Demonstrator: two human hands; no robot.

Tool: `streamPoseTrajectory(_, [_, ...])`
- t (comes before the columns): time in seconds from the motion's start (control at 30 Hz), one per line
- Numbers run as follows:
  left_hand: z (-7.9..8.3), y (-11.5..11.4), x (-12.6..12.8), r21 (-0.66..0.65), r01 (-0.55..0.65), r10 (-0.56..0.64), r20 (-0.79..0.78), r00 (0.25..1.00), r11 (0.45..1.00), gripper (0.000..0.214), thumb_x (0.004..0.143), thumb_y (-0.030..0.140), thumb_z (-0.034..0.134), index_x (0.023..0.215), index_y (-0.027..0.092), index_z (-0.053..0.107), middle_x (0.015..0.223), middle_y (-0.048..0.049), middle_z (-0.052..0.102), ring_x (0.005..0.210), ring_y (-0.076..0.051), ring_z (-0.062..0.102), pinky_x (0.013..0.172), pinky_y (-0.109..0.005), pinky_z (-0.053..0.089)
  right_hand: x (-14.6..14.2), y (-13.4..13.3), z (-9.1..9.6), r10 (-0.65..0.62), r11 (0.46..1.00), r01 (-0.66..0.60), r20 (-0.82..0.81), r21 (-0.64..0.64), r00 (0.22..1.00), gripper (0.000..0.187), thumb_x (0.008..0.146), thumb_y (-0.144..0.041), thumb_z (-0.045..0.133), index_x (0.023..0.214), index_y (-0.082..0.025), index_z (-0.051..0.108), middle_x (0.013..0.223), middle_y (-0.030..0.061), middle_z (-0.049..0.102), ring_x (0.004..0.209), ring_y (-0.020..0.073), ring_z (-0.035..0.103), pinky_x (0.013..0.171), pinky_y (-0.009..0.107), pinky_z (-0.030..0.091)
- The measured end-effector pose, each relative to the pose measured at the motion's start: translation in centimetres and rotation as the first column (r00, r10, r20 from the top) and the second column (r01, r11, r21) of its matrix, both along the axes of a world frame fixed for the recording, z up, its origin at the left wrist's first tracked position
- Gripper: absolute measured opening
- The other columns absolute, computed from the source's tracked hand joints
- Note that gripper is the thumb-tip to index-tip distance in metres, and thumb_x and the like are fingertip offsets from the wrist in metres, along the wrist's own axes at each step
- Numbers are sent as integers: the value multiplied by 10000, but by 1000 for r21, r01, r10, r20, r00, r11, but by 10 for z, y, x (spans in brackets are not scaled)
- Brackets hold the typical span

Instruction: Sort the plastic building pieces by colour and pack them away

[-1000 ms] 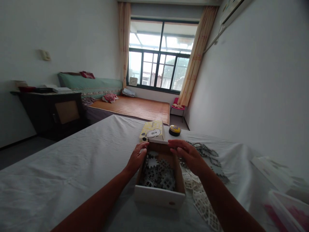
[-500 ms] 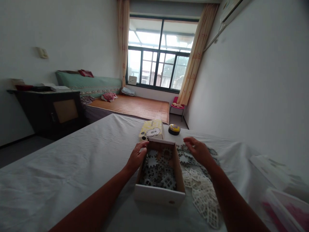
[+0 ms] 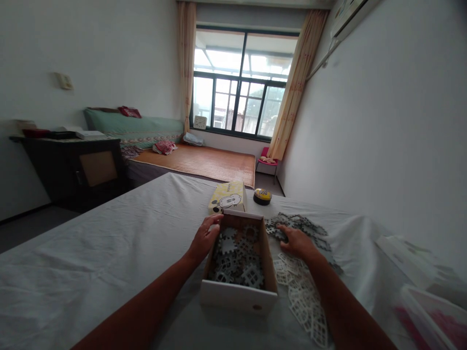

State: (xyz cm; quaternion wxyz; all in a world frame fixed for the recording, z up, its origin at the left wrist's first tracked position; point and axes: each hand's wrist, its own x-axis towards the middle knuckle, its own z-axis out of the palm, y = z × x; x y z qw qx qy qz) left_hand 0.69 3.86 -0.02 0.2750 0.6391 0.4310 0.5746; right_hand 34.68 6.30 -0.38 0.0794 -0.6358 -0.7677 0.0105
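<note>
A white-sided cardboard box (image 3: 239, 296), open at the top, stands before me with several grey toothed plastic pieces (image 3: 251, 274) inside. My left hand (image 3: 205, 239) is closed over its left rim near the far corner. To the right of the box, my right hand (image 3: 298, 243) reaches down to a spread of grey toothed pieces (image 3: 304, 224) on the cloth. Its thumb and forefinger are apart, with the fingertips touching the pieces. White lattice-like plastic pieces (image 3: 306, 301) lie in an overlapping row below that hand, partly hidden by my right forearm.
Behind the box lie a yellow carton with a cartoon figure (image 3: 229, 197) and a round black-and-yellow tin (image 3: 262, 196). A clear plastic tub with pink contents (image 3: 434, 316) sits at the lower right. White cloth (image 3: 127, 233) covers the table; a bed (image 3: 204, 160) is beyond.
My right hand has come down from above onto the grey pieces beside the box. My left hand stays at the box's left rim.
</note>
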Motion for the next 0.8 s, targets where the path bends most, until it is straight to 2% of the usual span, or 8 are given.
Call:
streamPoseTrajectory(0.17, [0,0,0,-8,13,-13,3,1000,1000,359,788,271,492,1096,170,646,1172,-87,618,1065,-218,580,995,-393,431,0,0,1,12,999,-13,46,33,999,526,754,-193,515,1274,-267,547,1196,89,641,984,228,636,833,304,444])
streamPoseTrajectory(0.3, [-1,0,-1,-2,10,-10,-1,1000,1000,355,790,270,494,1095,177,649,1170,-80,620,1056,-215,583,994,-397,433,3,4,4,-1,998,-3,60,60,998,491,792,-173,468,1272,-220,557,1148,112,660,976,231,642,831,307,447])
streamPoseTrajectory(0.5, [-3,2,0,14,16,-16,0,1000,1000,351,794,273,492,1092,176,649,1162,-84,624,1052,-220,587,990,-406,438,14,9,8,-68,990,61,48,123,997,435,821,-196,462,1238,-182,586,1051,120,699,946,249,658,828,327,457])
streamPoseTrajectory(0.67, [-3,3,0,17,11,-11,-6,1000,1000,357,788,270,491,1092,168,648,1174,-90,615,1056,-224,584,987,-405,442,31,7,20,-159,972,153,20,177,987,421,831,-245,443,1213,-169,601,907,119,729,839,269,689,755,346,493])
streamPoseTrajectory(0.73, [-3,3,0,17,9,-9,-13,1000,1000,360,791,269,487,1097,165,645,1177,-94,612,1053,-222,584,988,-405,441,39,6,28,-174,969,180,-53,167,983,416,823,-268,449,1195,-173,609,875,95,731,724,240,696,713,332,512])
streamPoseTrajectory(0.8, [-2,2,0,20,5,-5,-19,1000,1000,356,794,271,487,1095,166,644,1169,-93,614,1052,-220,584,990,-403,438,46,3,36,-177,970,207,-211,128,961,414,809,-306,467,1174,-183,617,849,62,725,598,196,677,640,310,533])
